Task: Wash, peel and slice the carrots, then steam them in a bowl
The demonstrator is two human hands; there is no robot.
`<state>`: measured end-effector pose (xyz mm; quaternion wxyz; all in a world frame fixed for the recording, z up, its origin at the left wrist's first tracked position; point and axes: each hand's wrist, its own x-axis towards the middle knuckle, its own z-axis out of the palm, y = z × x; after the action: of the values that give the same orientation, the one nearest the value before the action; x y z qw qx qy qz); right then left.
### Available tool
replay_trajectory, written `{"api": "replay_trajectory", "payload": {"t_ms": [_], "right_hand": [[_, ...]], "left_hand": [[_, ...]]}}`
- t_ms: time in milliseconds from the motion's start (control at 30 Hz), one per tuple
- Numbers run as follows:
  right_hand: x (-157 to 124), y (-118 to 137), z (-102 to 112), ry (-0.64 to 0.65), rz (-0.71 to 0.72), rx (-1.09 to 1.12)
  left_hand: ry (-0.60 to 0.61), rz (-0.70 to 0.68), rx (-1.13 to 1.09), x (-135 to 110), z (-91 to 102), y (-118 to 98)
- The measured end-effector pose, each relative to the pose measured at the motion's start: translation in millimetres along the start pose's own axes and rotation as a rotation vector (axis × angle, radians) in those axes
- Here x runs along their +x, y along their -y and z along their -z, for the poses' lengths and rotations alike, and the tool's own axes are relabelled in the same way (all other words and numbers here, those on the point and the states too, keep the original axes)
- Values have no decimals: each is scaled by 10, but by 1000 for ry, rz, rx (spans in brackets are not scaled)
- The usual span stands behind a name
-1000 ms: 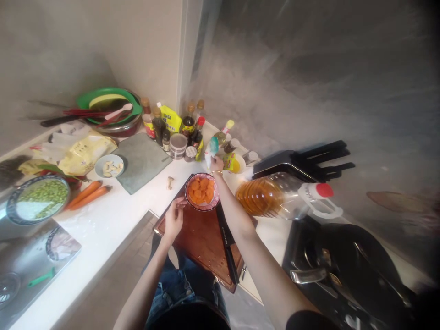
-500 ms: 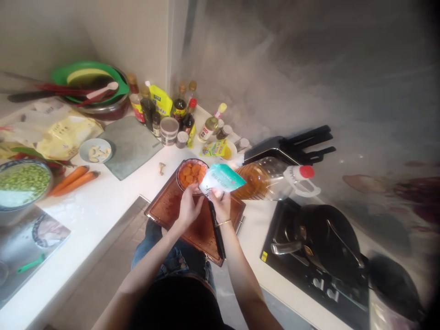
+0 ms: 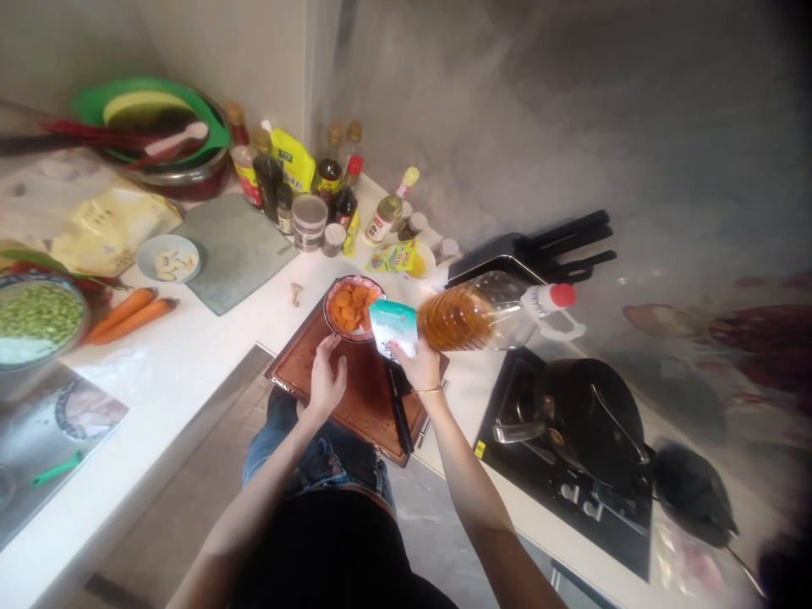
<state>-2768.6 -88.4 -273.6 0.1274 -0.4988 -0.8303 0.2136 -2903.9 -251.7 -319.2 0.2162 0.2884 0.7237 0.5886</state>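
My right hand [image 3: 419, 364] grips a teal and white pouch [image 3: 394, 321], thumb across its front, beside a bowl [image 3: 330, 328] of sliced carrots [image 3: 348, 306]. The pouch stands roughly upright; its small print is unreadable. My left hand [image 3: 328, 379] holds nothing, thumb and fingers apart, its fingertips near the bowl's front rim; I cannot tell whether they touch it. Under both hands lies a brown cutting board [image 3: 355, 389], the bowl at its far end. A dark-handled knife [image 3: 398, 410] lies along the board's right part.
A big oil bottle [image 3: 463, 313] lies right of the pouch, with a knife block [image 3: 501, 254] behind. A wok [image 3: 589, 423] sits on the black stove [image 3: 507, 457]. Sauce bottles [image 3: 330, 173] stand in the corner. Leftward are whole carrots [image 3: 130, 315] and a bowl of green beans [image 3: 38, 321].
My left hand has let go of the pouch and drawn back left, fingers apart. The pouch, in my right hand, has turned more upright and shifted slightly right, uncovering more of the bowl.
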Motion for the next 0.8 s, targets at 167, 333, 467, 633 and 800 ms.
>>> {"api": "replay_trajectory", "payload": {"t_ms": [167,333,467,633,800], "right_hand": [[0,-40,-16,-10,-12,32],[89,75,-7,-19,7,65],[264,196,-46,40,60,26],[414,207,-103,51,61,-32],[380,74,-31,36,1,-161]], "left_hand": [[-25,5,-3,-6,21,31],[3,6,-6,-8,15,18],[11,-11,-13,-7,17,8],[-19,-18,-19,-7,37,43],[-25,-9,1,-6,67,77]]}}
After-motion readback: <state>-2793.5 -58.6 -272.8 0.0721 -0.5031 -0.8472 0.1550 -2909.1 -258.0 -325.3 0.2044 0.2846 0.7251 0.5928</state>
